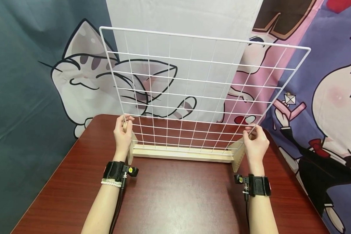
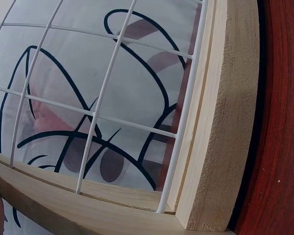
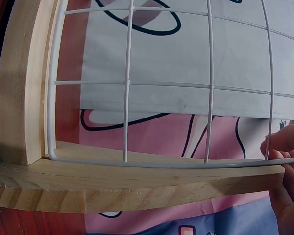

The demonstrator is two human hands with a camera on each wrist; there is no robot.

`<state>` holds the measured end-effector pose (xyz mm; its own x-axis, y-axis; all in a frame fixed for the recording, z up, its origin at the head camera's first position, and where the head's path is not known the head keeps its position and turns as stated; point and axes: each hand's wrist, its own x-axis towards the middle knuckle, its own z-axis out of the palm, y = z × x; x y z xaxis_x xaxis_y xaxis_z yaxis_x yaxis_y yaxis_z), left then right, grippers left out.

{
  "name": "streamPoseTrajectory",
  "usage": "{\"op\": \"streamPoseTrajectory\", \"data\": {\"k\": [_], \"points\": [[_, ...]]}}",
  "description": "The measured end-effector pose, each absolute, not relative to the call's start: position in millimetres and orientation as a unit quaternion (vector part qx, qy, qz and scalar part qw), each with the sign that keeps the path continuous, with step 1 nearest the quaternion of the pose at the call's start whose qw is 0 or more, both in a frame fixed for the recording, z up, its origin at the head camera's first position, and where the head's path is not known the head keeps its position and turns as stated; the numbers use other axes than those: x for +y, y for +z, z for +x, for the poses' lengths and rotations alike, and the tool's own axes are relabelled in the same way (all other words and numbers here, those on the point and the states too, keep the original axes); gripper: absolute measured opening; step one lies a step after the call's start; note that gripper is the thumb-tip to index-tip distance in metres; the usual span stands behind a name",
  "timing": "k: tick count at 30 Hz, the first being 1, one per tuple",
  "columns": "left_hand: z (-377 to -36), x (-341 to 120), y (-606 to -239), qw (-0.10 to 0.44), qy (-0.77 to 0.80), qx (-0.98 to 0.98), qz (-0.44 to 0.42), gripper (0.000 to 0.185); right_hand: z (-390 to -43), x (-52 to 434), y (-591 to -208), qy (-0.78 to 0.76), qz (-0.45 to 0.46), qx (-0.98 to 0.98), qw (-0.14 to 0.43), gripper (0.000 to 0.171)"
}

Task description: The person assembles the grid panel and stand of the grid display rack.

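Standing upright across the far middle of the table (image 1: 169, 195): a white wire grid panel (image 1: 193, 91), bottom edge seated in the slot of a long wooden base (image 1: 182, 152) with short cross feet at both ends. Leaning slightly, top edge tipped toward the far side, by the look of it. Left hand (image 1: 123, 131) curled round the panel's left border wire just above the base, thumb and fingers pinching it. Right hand (image 1: 255, 141) likewise closed on the right border wire low down, fingertips (image 3: 284, 139) showing at the grid's edge in the right wrist view. Bottom wire lying in the groove along the wood in both wrist views, corner tucked against the end piece (image 2: 220, 122).

Step in hand, judging from this: seating or lifting the panel at its slot, both hands steadying it at the lower corners. Next move likely calling for an even, vertical pull or push on both sides together, keeping the wire parallel to the groove so neither corner binds. Behind it all, cartoon-printed cloth backdrop (image 1: 76, 78).
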<state>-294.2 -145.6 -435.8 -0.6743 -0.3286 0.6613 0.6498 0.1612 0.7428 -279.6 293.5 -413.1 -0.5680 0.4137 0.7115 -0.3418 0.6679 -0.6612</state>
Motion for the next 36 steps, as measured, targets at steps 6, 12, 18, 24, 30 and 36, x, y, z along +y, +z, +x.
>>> {"op": "streamPoseTrajectory", "data": {"k": [6,12,18,24,30,36], "points": [[-292.6,-145.0,-434.2,0.393,-0.628,-0.66,-0.126,0.023,-280.4,294.6,-414.2,0.405,-0.023,-0.789,0.461,0.022],[-293.3,-145.1,-435.3,0.389,-0.631,-0.661,-0.122,0.023,-281.2,295.1,-415.7,0.41,-0.02,-0.787,0.46,0.023],[-294.8,-145.3,-437.0,0.384,-0.634,-0.661,-0.117,0.023,-281.2,295.1,-416.5,0.419,-0.011,-0.78,0.465,0.024],[-295.2,-144.7,-436.4,0.394,-0.627,-0.661,-0.12,0.022,-281.4,293.5,-416.4,0.42,-0.01,-0.776,0.47,0.025],[-291.6,-143.4,-433.4,0.392,-0.625,-0.665,-0.117,0.022,-281.4,292.4,-417.5,0.411,-0.004,-0.775,0.48,0.025],[-288.8,-142.1,-432.6,0.398,-0.608,-0.678,-0.112,0.021,-281.6,293.4,-418.8,0.399,-0.004,-0.777,0.487,0.025]]}}
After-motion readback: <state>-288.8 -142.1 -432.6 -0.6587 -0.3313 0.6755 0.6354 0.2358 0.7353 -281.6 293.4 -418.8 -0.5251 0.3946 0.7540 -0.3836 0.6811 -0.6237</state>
